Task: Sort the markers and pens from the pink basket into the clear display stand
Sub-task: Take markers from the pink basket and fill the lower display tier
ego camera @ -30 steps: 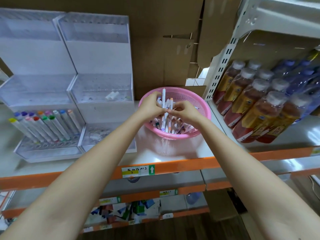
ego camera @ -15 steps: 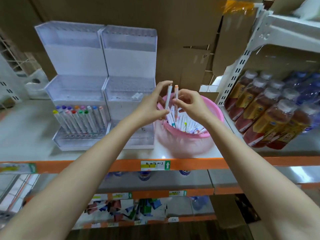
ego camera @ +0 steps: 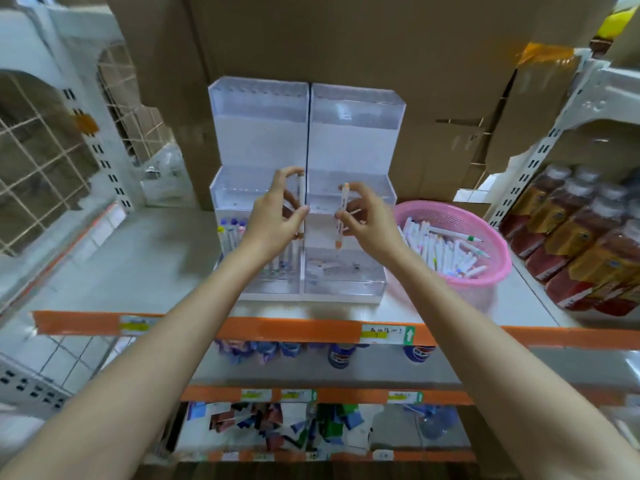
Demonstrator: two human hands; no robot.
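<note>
My left hand [ego camera: 277, 216] pinches a white marker [ego camera: 300, 195] upright in front of the clear display stand [ego camera: 346, 140]. My right hand [ego camera: 369, 220] pinches an orange-tipped marker [ego camera: 342, 216], also upright, over the stand's lower right tier. The pink basket [ego camera: 485, 275] sits to the right of the stand with several white markers lying in it. Several markers with coloured caps [ego camera: 230, 233] stand in the lower left tier, partly hidden behind my left hand.
The stand and basket rest on a grey shelf with an orange front rail [ego camera: 294, 329]. Bottles of brown drink [ego camera: 581, 244] fill the shelf at the right. Cardboard boxes [ego camera: 381, 46] rise behind the stand. A white wire rack [ego camera: 45, 161] stands at the left.
Both hands lifted out of the pink basket, each with a marker, and moved left in front of the display stand. The view shifted left, so the basket now lies to the right.
</note>
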